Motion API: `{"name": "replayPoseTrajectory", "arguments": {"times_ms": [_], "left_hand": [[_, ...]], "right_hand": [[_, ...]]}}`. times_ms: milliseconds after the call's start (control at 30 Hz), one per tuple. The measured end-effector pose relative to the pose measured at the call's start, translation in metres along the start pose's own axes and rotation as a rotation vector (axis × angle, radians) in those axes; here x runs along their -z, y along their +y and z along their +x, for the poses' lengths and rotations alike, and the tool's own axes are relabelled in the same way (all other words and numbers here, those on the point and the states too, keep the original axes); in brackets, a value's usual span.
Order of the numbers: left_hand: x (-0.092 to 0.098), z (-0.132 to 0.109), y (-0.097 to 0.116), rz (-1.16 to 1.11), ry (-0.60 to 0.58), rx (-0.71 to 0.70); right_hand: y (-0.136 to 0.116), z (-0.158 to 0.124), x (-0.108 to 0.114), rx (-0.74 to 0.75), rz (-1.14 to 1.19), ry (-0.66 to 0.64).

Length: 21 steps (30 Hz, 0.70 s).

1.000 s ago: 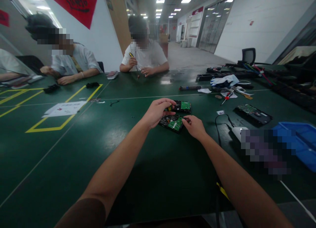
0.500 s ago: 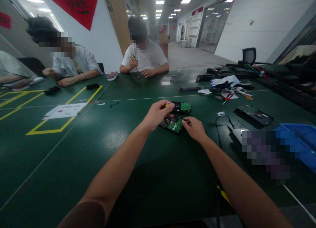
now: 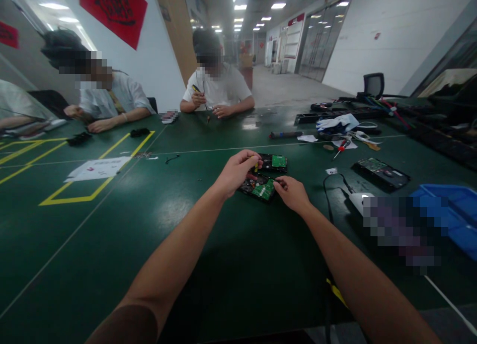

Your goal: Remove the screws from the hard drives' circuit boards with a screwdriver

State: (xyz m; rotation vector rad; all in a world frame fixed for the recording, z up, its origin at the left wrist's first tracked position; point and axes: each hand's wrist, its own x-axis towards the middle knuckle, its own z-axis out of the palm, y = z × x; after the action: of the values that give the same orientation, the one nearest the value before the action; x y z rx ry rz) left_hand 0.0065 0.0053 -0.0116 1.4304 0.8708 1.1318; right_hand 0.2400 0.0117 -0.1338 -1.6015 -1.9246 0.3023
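Note:
A black hard drive with a green circuit board (image 3: pixel 260 188) lies on the green table (image 3: pixel 112 225) in front of me. My left hand (image 3: pixel 235 172) is closed round a small yellow-handled screwdriver (image 3: pixel 255 165), held upright over the drive's far edge. My right hand (image 3: pixel 291 193) grips the drive's right edge with pinched fingers. A second drive with a green board (image 3: pixel 275 162) lies just behind the first.
A third drive (image 3: pixel 380 168) lies to the right, near a blue tray (image 3: pixel 450 210) and a black cable (image 3: pixel 330 185). Tools, gloves and a red screwdriver (image 3: pixel 342 146) sit further back. Two people sit across the table. A paper sheet (image 3: pixel 97 167) lies inside yellow tape lines.
My left hand has curled from reaching over the far drive into a grip on the screwdriver above the near drive. My right hand stays on the drive's edge.

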Motion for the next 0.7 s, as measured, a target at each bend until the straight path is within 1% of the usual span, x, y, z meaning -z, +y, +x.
{"name": "replayPoseTrajectory", "arguments": {"times_ms": [67, 133, 200, 300, 400, 533, 600, 700], "left_hand": [[0.0023, 0.0014, -0.0004, 0.182, 0.091, -0.092], [0.0049, 0.0027, -0.0007, 0.363, 0.167, -0.221], [0.0064, 0.0034, -0.0006, 0.491, 0.167, -0.302], [0.0052, 0.0027, -0.0003, 0.562, 0.148, -0.341], [0.0023, 0.0013, -0.0009, 0.575, 0.182, -0.384], [0.0033, 0.0004, -0.0024, 0.766, 0.224, -0.466], [0.0056, -0.0001, -0.0018, 0.848, 0.212, -0.497], [0.0083, -0.0019, 0.0014, 0.908, 0.178, -0.524]], "right_hand": [[0.0002, 0.0003, -0.0002, -0.002, 0.000, -0.001], [0.0003, 0.0006, -0.0004, -0.004, -0.010, -0.003], [0.0004, 0.0006, -0.0007, -0.003, -0.024, 0.000], [-0.0003, 0.0002, -0.0007, 0.000, -0.017, 0.013], [-0.0024, -0.0003, 0.0000, 0.000, -0.005, 0.018], [-0.0051, -0.0004, 0.0016, -0.016, -0.004, 0.014], [-0.0058, -0.0004, 0.0021, -0.026, 0.002, 0.017], [-0.0061, -0.0001, 0.0028, -0.025, 0.002, 0.012]]}}
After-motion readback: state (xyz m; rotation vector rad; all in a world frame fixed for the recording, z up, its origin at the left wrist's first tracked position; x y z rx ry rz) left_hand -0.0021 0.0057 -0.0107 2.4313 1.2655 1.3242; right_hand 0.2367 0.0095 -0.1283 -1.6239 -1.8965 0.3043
